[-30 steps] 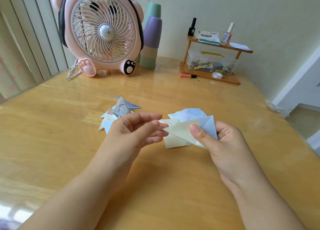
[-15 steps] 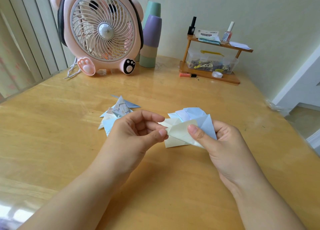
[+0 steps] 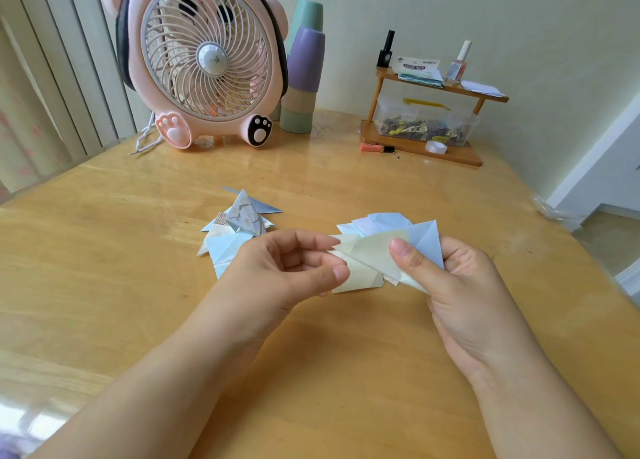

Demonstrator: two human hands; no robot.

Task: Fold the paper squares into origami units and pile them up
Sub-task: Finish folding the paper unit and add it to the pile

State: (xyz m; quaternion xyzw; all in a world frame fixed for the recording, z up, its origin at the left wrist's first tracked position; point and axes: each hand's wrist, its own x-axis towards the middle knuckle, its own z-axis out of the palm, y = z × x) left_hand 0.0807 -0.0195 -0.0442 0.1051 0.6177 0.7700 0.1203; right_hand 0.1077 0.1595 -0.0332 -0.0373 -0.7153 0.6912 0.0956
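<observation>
Both hands hold one cream paper unit (image 3: pixel 372 254) just above the wooden table (image 3: pixel 104 268): the left hand (image 3: pixel 284 268) pinches its near-left tip, the right hand (image 3: pixel 460 285) grips its right end, thumb on top. Loose paper squares (image 3: pixel 381 221) lie directly beyond it. A pile of folded units (image 3: pixel 239 226) sits left of it. Well beyond stand a pink fan (image 3: pixel 204 60), stacked cups (image 3: pixel 303 74) and a small wooden shelf (image 3: pixel 426 112).

fan (image 3: pixel 207 60): pink, far beyond the fingers, left
cups (image 3: pixel 304 67): stacked, beside the fan
shelf (image 3: pixel 426 112): wooden, far beyond the fingers, right
</observation>
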